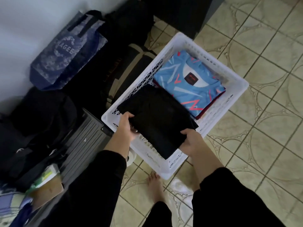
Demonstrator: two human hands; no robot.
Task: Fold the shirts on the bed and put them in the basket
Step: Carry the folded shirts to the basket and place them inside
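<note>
— Where's the folded black shirt point(157, 117)?
— Over the white plastic lattice basket point(236, 86), left hand point(126, 126) and right hand point(191, 141) each with a grip clamped on its edge.
— Touching the folded blue patterned shirt point(188, 82)?
— Possibly overlapping it (too dark to tell).

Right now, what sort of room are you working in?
Probably a bedroom or storage corner of a home: patterned floor tiles, bags and a grey suitcase stacked along the wall, and a white laundry basket on the floor holding a folded blue shirt.
</note>
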